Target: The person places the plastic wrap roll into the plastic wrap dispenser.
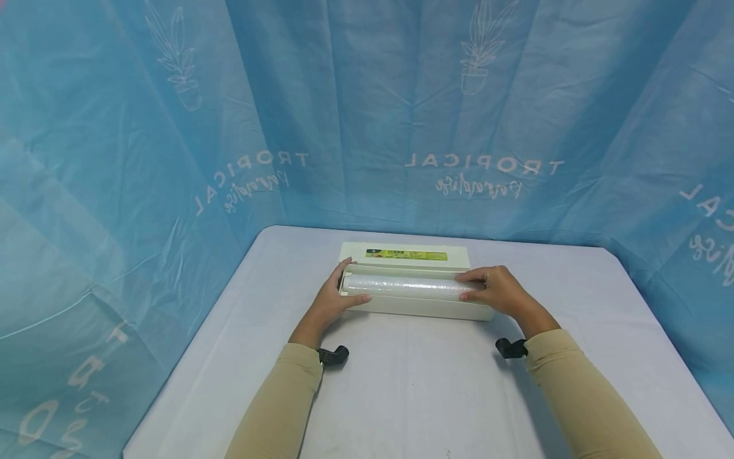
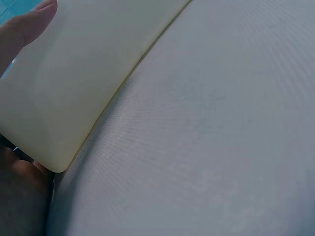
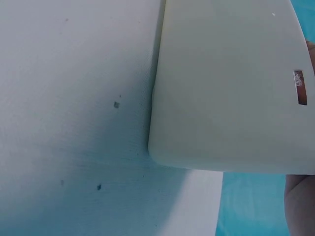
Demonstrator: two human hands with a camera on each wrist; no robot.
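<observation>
A cream dispenser box (image 1: 424, 308) with its lid (image 1: 459, 252) tipped back stands on the table. Inside lies a shiny, clear roll of cling film (image 1: 407, 286). My left hand (image 1: 328, 301) grips the box's left end, thumb over the front rim and fingers round the end toward the back. With thumb and fingers my right hand (image 1: 500, 291) holds the roll's right end within the box. The left wrist view has the box's front wall (image 2: 93, 73) and my left thumb (image 2: 35, 22). A small slot (image 3: 300, 88) shows in the box's end in the right wrist view.
White cloth covers the table (image 1: 401, 389). A yellow-green label (image 1: 406, 255) is stuck on the lid. Blue printed curtains (image 1: 367, 115) hang close behind the table and along both sides. A black wrist mount (image 1: 334, 356) sits at each sleeve cuff.
</observation>
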